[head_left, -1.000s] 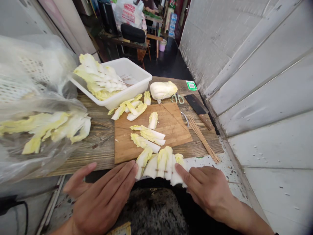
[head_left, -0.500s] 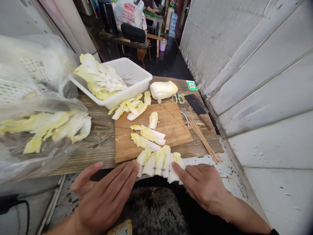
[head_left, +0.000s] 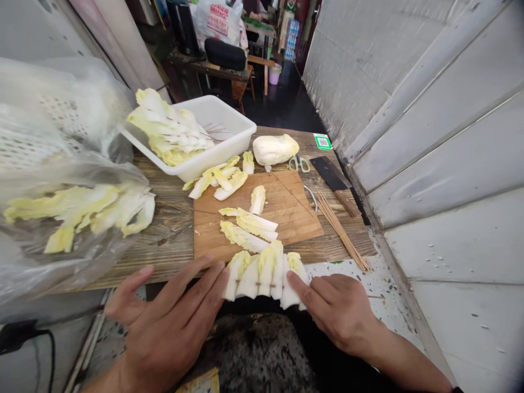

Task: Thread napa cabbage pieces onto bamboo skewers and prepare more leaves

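A row of napa cabbage pieces threaded on a thin skewer hangs in front of the table edge, short bits of the stick showing between pieces. My right hand grips its right end, index finger lying along the last piece. At the left end, my left hand has its fingers stretched out, fingertips against or just beside the outermost piece. Beyond the skewer, loose cabbage strips lie on a wooden cutting board, with a smaller cabbage piece behind them.
A white plastic tub holds skewered cabbage. Behind the board sit a cabbage head and scissors. To the right are a cleaver and bamboo skewers. A clear bag with leaves is at left; a wall borders the right.
My left hand has shifted slightly left, its fingers spreading further apart. The left end of the cabbage row reaches a little further left. My right hand keeps its grip.
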Available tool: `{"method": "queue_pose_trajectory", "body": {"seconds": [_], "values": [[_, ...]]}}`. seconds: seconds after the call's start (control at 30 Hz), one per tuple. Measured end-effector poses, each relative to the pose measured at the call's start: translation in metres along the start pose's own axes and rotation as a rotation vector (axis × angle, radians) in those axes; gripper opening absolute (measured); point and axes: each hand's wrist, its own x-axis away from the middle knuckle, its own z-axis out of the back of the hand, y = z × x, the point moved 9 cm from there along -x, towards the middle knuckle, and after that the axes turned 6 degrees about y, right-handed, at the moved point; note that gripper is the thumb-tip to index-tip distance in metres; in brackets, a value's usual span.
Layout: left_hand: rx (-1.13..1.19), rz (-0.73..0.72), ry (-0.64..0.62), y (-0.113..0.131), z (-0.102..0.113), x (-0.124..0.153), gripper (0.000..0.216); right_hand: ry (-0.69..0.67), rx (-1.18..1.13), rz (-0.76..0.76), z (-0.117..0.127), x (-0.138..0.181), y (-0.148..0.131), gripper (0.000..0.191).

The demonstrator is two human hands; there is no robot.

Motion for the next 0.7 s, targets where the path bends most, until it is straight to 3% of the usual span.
{"method": "queue_pose_trajectory", "body": {"seconds": [0.1, 0.27, 0.4, 0.53, 0.7], "values": [[0.009, 0.001, -0.005, 0.002, 0.0, 0.005, 0.029, -0.004, -0.018, 0.008, 0.001, 0.001, 0.0, 0.036], [0.009, -0.026, -0.087, 0.002, -0.008, 0.016, 0.063, -0.019, -0.036, 0.018, 0.002, 0.002, -0.001, 0.036], [-0.005, -0.087, -0.113, 0.006, -0.011, 0.016, 0.061, -0.025, -0.034, 0.024, 0.002, 0.001, -0.002, 0.035], [0.005, -0.007, -0.128, 0.003, -0.01, 0.012, 0.063, -0.031, -0.042, 0.026, 0.001, 0.001, -0.002, 0.036], [0.001, -0.127, -0.177, 0.01, -0.015, 0.02, 0.062, -0.033, -0.042, 0.026, 0.0, 0.001, -0.001, 0.036]]}}
